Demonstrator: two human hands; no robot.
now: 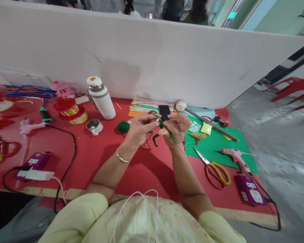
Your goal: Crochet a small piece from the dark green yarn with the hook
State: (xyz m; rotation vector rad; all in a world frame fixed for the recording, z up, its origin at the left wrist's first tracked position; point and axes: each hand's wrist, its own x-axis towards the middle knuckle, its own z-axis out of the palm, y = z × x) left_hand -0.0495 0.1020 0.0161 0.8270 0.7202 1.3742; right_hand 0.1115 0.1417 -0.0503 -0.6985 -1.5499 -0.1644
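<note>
My right hand holds a slim green crochet hook, its thin metal end pointing down toward my wrist. Thumb and fingers of my left hand pinch dark green yarn work at the hook's upper end. Both hands are raised over the red table, nearly touching. A ball of green yarn sits left of my left hand. Below and between the hands lie a small curved green piece and loose dark strands. A black phone rests just behind my hands.
A white thermos and metal cup stand left. Scissors, a pink glue gun and purple box lie right, near a green sheet. Black cables cross the left side. A white partition stands behind.
</note>
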